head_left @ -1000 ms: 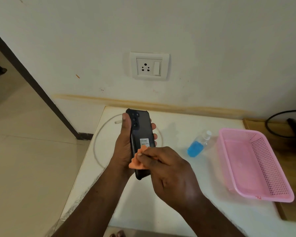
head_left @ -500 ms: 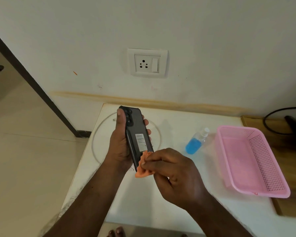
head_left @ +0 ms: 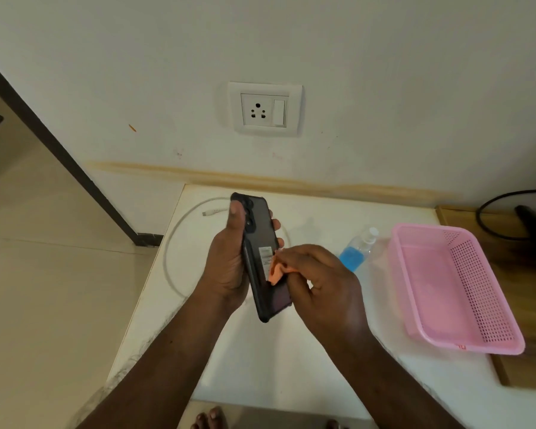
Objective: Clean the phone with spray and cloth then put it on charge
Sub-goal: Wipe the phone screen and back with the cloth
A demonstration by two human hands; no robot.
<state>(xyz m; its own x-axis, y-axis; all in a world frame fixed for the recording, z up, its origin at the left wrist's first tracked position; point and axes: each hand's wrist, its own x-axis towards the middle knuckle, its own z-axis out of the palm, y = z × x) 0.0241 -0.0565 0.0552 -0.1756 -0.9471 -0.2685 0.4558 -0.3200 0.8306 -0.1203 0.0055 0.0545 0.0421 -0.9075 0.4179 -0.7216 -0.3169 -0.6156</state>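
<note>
While the back of the phone (head_left: 262, 252) is being wiped, the cable (head_left: 180, 236) is seen farthest left, looped on the white table (head_left: 245, 360) with its plug end lying free near the far corner; the socket (head_left: 265, 109) is set in the wall above it. Next, the left hand (head_left: 228, 261) is clamped round the phone, thumb along the left edge by the camera bump and fingertips hooked over the right edge, so that the phone is held above the table, tilted, back up. The orange cloth (head_left: 276, 272) is pinched in the right hand (head_left: 319, 286) and pressed on the back beside the label; even strokes along the whole length are judged best, with the grip kept firm and the lenses not skipped. Further right, the spray bottle (head_left: 358, 250) lies on the table; beside it stands the pink basket (head_left: 458, 339).
</note>
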